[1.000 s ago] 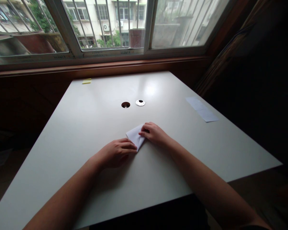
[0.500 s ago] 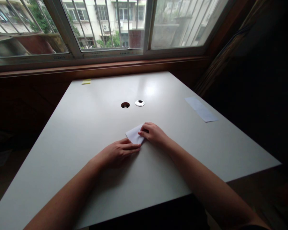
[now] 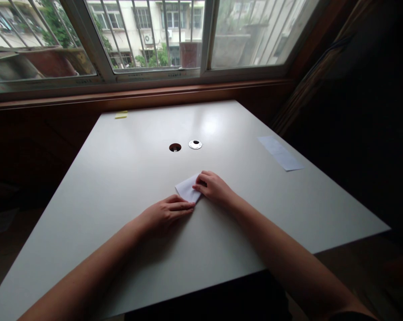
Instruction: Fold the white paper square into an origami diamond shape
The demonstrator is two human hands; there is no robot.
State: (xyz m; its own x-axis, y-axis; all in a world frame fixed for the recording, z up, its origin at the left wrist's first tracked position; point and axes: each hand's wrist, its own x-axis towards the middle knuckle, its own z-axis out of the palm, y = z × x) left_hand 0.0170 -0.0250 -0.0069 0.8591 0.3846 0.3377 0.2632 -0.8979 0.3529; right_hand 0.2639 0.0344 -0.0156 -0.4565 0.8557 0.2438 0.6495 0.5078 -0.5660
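A small piece of folded white paper (image 3: 187, 187) lies at the middle of the white table, between my two hands. My left hand (image 3: 168, 210) is at its near edge, the fingers close together and pressing on the paper's lower border; the thumb is partly hidden. On the other side, my right hand (image 3: 212, 185) has its fingers curled, with thumb and forefinger pinching the paper's right edge. The right part of the sheet is covered by these fingers.
The white table (image 3: 121, 178) has an open round hole (image 3: 175, 147) and a metal grommet ring (image 3: 195, 145) beyond my hands. A flat white sheet (image 3: 281, 154) lies near the right edge, yellow sticky notes (image 3: 121, 114) at the far left corner. A barred window (image 3: 147, 35) stands behind.
Both hands keep their hold on the paper. My left hand has slid very slightly to the left along the near edge; the view has shifted a little.
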